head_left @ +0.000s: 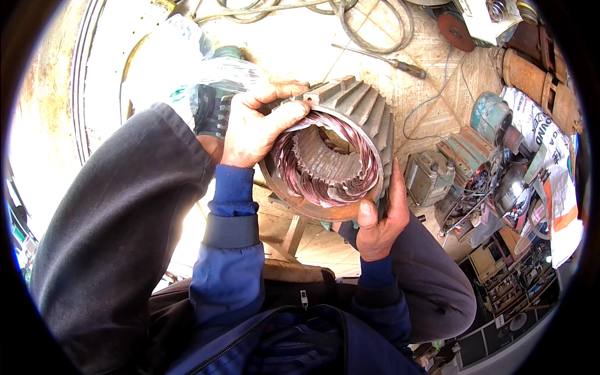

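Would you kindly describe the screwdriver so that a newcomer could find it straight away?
Start at the finned motor stator held in both hands, mid-picture. Look up and right across the pale floor: the screwdriver lies there below the looped cable, alone in having a thin metal shaft and dark handle.

Both hands grip a finned motor housing point(350, 119). The left hand point(253, 128) curls its fingers point(284, 115) over the upper rim; the right hand point(381, 219) presses its thumb point(367, 215) on the lower rim, copper windings point(325, 162) between them.

White printed sack point(550, 144) at right — perhaps orange-striped
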{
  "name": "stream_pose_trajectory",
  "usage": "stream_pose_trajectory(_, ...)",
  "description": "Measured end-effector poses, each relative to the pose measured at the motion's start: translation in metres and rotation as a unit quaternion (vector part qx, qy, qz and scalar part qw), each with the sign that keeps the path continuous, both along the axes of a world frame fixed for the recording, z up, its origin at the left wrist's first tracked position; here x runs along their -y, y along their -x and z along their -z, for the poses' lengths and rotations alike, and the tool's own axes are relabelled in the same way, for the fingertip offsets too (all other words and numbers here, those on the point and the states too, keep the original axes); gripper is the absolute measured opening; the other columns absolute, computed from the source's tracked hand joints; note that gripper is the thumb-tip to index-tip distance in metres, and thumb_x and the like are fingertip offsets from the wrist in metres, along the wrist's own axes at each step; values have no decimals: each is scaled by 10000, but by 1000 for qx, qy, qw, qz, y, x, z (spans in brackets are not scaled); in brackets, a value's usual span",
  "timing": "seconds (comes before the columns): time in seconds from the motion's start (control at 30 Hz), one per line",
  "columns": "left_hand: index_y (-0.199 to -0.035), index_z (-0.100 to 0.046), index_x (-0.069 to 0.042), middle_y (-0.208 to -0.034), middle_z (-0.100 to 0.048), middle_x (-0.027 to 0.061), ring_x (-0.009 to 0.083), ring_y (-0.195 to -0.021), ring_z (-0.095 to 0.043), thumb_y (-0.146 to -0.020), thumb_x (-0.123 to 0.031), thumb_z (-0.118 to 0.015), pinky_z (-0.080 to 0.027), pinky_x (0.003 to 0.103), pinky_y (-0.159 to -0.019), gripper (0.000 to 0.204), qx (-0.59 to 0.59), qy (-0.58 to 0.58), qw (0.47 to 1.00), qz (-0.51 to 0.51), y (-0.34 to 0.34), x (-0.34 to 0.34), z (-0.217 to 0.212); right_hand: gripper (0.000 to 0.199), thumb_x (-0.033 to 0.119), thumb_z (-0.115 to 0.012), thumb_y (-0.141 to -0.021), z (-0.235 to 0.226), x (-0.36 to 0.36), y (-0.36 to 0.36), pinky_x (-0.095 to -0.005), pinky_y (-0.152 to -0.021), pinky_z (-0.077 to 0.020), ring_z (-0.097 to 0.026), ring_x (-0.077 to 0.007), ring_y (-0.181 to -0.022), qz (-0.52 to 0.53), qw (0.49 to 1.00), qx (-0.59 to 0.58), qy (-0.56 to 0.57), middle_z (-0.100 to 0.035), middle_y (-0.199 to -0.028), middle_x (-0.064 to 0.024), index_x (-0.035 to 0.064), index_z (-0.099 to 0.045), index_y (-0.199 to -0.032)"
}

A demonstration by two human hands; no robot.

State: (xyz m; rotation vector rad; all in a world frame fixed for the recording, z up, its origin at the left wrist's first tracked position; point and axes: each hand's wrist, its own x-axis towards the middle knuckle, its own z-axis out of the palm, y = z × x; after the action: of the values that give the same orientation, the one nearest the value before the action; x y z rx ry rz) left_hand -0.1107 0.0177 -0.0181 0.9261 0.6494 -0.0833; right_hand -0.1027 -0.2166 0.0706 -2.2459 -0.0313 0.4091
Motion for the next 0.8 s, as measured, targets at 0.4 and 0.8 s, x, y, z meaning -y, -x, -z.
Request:
stream_pose_trajectory(0.4, -1158, -703, 47, -1044, -744, 118, 158, -950, -698, -879, -20, -729, -573, 301, -884, 288, 23, 6, 999, -23, 2, -1, 8, 979, 591, -725, -821, 1, -1, 0, -463, -1088, -418, -543, -431, -1297, -11, 1000, 12, 2, -529, -1386, -337, -150, -459, -1402)
stream_pose_trajectory(0.8, -1204, -705, 40, -953, -719, 35, 76, -851, -629, -886, -243, -740, -523, 245, -830, 427, 20, -39, 999, -4, 3, -2, 8, 958, 532, -763, -808, 0, -1, -2, -462, -1107, -401, -517, -425, -1328, -13, 1000, 2, -8, -518, -1406, -331, -145, -453, -1410)
